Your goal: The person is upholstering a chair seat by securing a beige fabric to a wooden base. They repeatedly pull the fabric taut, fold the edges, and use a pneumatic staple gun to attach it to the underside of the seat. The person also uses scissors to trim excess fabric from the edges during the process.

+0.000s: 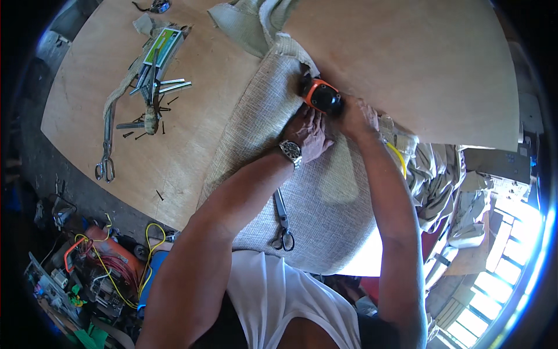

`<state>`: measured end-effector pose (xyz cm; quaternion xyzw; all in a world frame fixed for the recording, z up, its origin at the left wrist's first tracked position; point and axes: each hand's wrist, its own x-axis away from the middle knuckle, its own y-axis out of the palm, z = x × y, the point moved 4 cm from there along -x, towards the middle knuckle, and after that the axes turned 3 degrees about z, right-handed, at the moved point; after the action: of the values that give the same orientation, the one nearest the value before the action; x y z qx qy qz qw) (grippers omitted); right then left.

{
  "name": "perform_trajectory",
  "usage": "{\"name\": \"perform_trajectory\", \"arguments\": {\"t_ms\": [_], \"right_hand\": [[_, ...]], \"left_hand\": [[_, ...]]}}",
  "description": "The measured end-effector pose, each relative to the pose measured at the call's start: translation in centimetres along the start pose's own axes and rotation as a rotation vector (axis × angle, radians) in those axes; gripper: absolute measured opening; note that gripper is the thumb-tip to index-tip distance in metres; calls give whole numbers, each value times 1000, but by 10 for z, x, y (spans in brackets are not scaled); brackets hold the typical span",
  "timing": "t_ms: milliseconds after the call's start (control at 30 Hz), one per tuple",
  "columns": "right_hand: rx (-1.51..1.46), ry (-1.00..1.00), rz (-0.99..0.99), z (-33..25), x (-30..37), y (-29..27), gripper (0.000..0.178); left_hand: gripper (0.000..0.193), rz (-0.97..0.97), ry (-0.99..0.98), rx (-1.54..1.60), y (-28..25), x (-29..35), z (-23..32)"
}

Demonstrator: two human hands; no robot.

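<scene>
My right hand (357, 118) is closed round an orange-and-black staple gun (323, 97), its nose at the upper edge of a piece covered in grey woven fabric (250, 125). Just below the tool, my left hand (308, 132) lies on the fabric with its fingers stretched out; some fingertips are hidden by the tool. A watch (290, 151) sits on my left wrist. Between my forearms, dark-handled scissors (282, 221) rest on the fabric. A loose fold of cloth (247, 26) trails off beyond the piece.
On the wooden table (192, 87) at left lie a green-and-white box (163, 46), metal staple strips (173, 87), a hammer (151, 119), loose screws (160, 195) and more scissors (107, 157). A yellow hose (397, 156) passes my right forearm. Tools and an orange tank (116, 250) stand at lower left.
</scene>
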<state>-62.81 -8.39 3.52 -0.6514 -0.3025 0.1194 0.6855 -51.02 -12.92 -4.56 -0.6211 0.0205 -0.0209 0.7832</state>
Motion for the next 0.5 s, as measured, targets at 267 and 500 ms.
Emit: {"name": "perform_trajectory", "arguments": {"t_ms": [267,500], "right_hand": [[-17,-53,28,-6,9,-17,50],[-22,50,-65,3,10,-19,56]], "left_hand": [[84,-10,-5,-20,-2,0,-2],[81,10,-8,1,-2,0,-1]]}}
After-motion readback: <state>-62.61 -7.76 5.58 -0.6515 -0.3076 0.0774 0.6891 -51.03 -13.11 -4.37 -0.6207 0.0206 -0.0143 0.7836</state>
